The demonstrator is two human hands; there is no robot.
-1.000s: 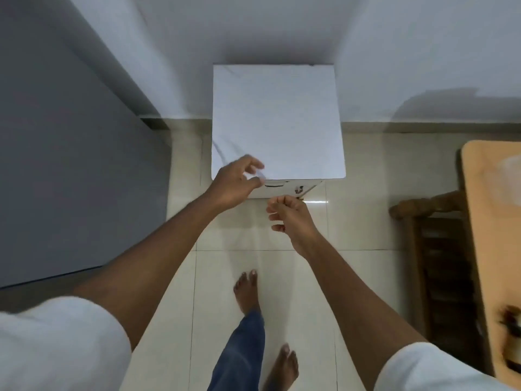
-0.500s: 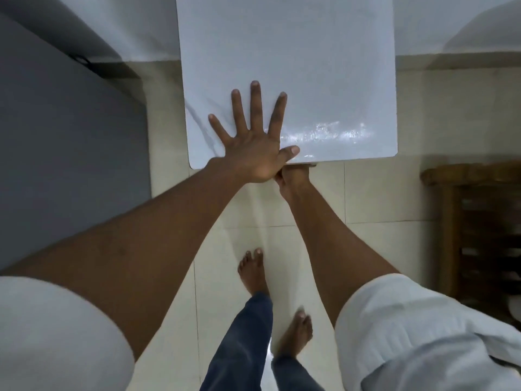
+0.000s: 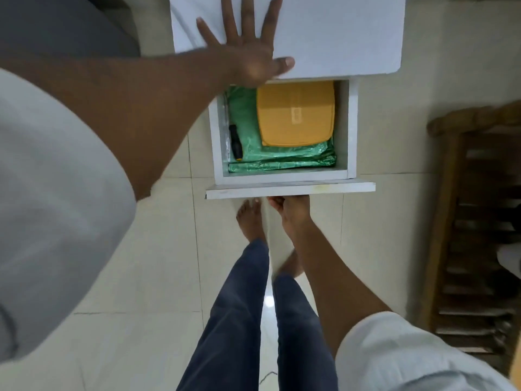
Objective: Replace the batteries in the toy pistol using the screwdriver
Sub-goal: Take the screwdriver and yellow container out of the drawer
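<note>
A white drawer (image 3: 282, 176) stands pulled out from under the white cabinet top (image 3: 338, 32). Along its left side lies a screwdriver (image 3: 235, 142) with a black handle and a yellow end. A yellow case (image 3: 296, 114) rests on green plastic wrapping (image 3: 282, 162) inside. My left hand (image 3: 248, 49) presses flat on the cabinet top with fingers spread. My right hand (image 3: 290, 207) is under the drawer's front panel, fingers curled up behind it and hidden. No toy pistol is in sight.
A dark wooden chair or rack (image 3: 473, 221) stands at the right. A grey wall panel (image 3: 56, 21) is at the upper left. My bare feet and blue trousers (image 3: 242, 306) are on the pale tiled floor right below the drawer.
The drawer has slid out toward me, drawn by my right hand, and its contents have come into sight. My left hand has stayed flat on the cabinet top. The camera has moved closer.
</note>
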